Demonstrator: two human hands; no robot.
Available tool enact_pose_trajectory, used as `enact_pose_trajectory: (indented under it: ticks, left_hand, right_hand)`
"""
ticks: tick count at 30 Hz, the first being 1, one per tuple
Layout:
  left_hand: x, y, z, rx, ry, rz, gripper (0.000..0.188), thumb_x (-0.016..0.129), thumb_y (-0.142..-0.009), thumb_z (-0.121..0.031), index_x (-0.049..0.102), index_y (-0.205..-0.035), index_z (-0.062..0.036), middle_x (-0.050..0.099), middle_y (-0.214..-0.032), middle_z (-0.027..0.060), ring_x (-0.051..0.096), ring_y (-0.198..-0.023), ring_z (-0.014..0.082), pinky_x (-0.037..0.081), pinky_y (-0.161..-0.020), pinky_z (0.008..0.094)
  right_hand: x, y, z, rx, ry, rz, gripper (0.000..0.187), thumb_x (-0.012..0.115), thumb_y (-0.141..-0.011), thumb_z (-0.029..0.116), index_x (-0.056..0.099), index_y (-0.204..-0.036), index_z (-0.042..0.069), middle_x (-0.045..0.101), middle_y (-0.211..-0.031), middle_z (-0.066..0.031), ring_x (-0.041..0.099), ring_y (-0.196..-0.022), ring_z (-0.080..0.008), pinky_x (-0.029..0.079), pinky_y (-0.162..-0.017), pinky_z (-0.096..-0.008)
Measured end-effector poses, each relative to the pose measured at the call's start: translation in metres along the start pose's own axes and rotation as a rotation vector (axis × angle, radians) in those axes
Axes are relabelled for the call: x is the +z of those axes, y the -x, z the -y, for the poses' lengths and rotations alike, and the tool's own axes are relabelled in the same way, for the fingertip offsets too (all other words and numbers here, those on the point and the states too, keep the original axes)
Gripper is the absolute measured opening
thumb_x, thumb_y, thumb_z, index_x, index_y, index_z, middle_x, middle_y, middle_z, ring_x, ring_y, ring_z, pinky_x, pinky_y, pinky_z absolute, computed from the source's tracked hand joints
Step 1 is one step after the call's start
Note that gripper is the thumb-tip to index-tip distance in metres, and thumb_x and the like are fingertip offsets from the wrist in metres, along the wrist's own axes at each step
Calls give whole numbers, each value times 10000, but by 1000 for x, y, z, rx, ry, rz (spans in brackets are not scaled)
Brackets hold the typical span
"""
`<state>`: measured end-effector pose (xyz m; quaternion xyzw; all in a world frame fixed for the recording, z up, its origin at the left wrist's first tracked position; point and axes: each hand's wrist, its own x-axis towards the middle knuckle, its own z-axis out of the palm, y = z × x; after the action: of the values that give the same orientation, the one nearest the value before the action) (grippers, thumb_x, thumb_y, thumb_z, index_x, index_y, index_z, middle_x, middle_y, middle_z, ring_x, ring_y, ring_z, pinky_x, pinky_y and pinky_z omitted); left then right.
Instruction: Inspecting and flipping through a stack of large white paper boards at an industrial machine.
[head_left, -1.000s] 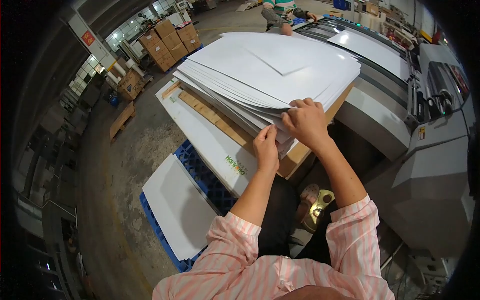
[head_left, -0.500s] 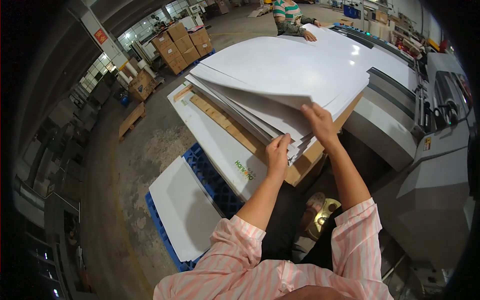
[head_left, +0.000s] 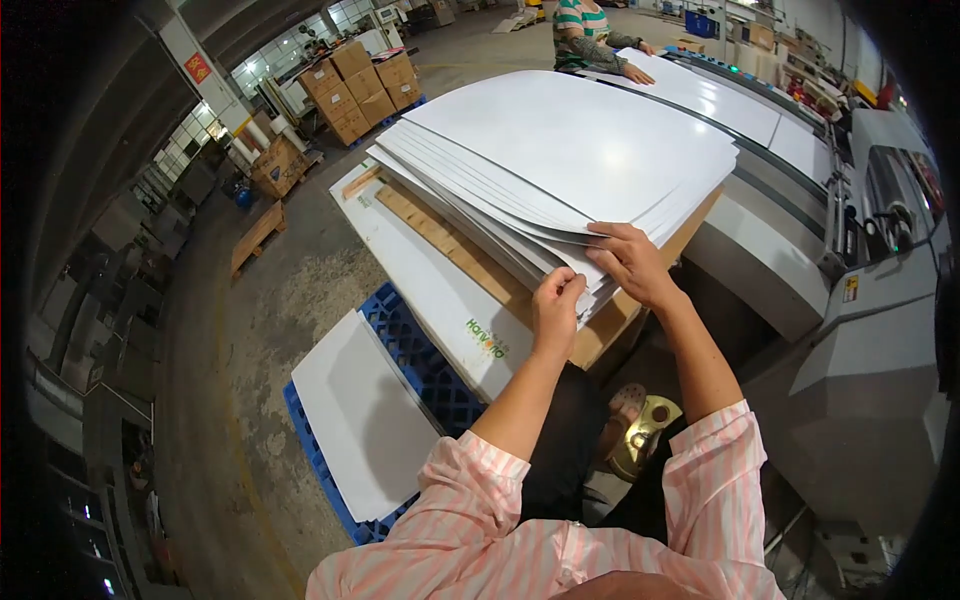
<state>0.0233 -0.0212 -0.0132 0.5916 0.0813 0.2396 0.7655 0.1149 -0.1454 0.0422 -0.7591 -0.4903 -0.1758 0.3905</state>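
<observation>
In front of me lies a stack of large white sheets, fanned out unevenly along its left and near edges. My right hand pinches the near corner of the upper sheets, fingers on top. Just left of it, my left hand is closed at the lower sheets' near corner, thumb and fingertips together; how many sheets it grips I cannot make out. Beneath the stack are a wooden strip and a white board.
A blue plastic pallet with a smaller pile of white sheets lies at lower left. To the right stands a grey machine. A co-worker touches sheets at the far side. Cardboard boxes are stacked at far left.
The raised near corner of the top sheet has come down onto the stack, my right hand with it. My left hand stays nearly in place. The co-worker's hand has shifted right.
</observation>
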Motion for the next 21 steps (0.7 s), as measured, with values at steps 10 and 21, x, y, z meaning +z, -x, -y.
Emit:
enact_pose_trajectory:
  ticks: [10, 21]
  left_hand:
    - [0, -8, -5, 33, -103, 1, 376, 550, -793, 12, 562, -1168, -20, 580, -1071, 49, 526, -851, 100, 436, -743, 228]
    - [-7, -15, -1, -98, 67, 11, 356, 456, -877, -260, 589, -1050, 21, 559, -1054, 109, 533, -948, 214, 431, -810, 333]
  right_hand:
    - [16, -13, -10, 278, -331, -214, 357, 561, -827, 364, 647, -859, 19, 613, -876, -158, 570, -810, -264, 442, -722, -348]
    - [21, -7, -12, -15, -82, -148, 163, 595, -733, 210, 683, -773, 79, 632, -944, -108, 579, -866, -299, 459, -769, -380]
